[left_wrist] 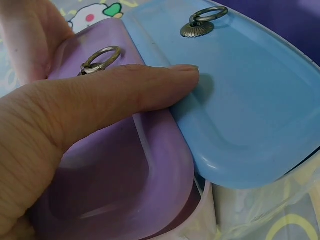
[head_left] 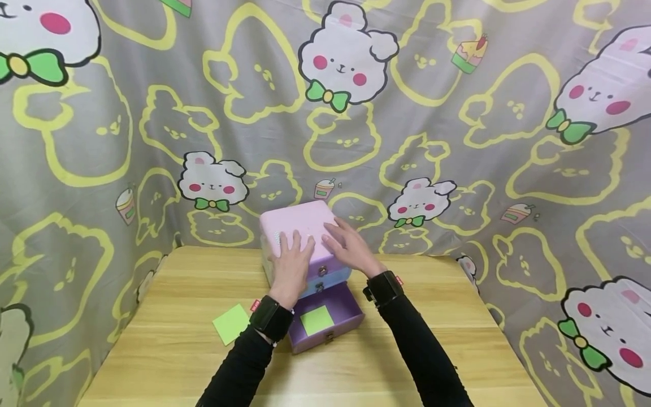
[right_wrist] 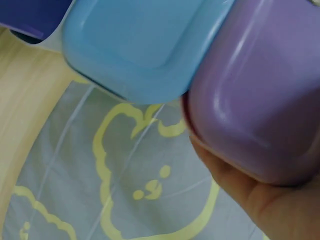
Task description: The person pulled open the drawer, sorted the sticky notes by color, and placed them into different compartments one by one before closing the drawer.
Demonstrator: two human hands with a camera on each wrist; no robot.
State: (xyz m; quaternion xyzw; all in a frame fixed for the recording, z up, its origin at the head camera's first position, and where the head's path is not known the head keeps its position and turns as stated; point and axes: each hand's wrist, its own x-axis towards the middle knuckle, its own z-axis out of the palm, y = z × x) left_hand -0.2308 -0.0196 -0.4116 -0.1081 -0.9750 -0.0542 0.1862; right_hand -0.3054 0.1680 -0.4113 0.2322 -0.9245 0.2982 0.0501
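Note:
A small drawer box with a pink top (head_left: pixel 297 217) stands near the back of the table. My left hand (head_left: pixel 292 265) rests on its top with fingers spread; in the left wrist view the thumb (left_wrist: pixel 135 90) stretches straight across the purple top drawer (left_wrist: pixel 115 185) to the blue middle drawer (left_wrist: pixel 255 100). My right hand (head_left: pixel 353 249) lies along the box's right side, fingers extended toward the top. Its fingers are partly hidden behind the purple front in the right wrist view. Below, a dark purple bottom drawer (head_left: pixel 305 343) is pulled out with a green paper square (head_left: pixel 316 320) inside.
Another green paper square (head_left: pixel 229 323) lies on the wooden table (head_left: pixel 173 339), left of the box. Metal ring pulls (left_wrist: pixel 204 21) hang on the drawer fronts. A grey curtain (head_left: pixel 285 141) with rabbit prints closes in the back and sides.

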